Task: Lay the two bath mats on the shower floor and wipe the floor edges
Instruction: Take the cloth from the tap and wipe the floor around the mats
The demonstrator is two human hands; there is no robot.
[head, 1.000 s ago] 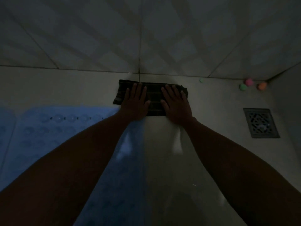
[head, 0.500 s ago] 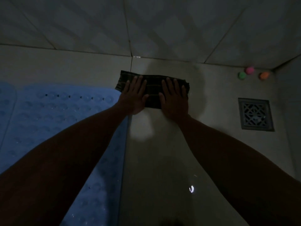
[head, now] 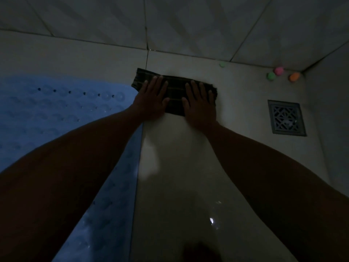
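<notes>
A dim shower floor [head: 188, 167] meets a tiled wall [head: 188, 25], largest in view. One blue mat [head: 56, 114], dotted with holes and suction cups, lies flat at left; a second mat is not visible. Two bare forearms reach forward. The left hand [head: 153, 103] and right hand [head: 200, 104] press flat, fingers spread, on one dark striped cloth [head: 175, 95], which lies on the floor just short of the wall edge, beside the mat's corner. One square drain [head: 286, 118] sits at right. Four small balls lie along the wall: two green [head: 271, 76], one pink [head: 279, 70], one orange [head: 294, 76].
</notes>
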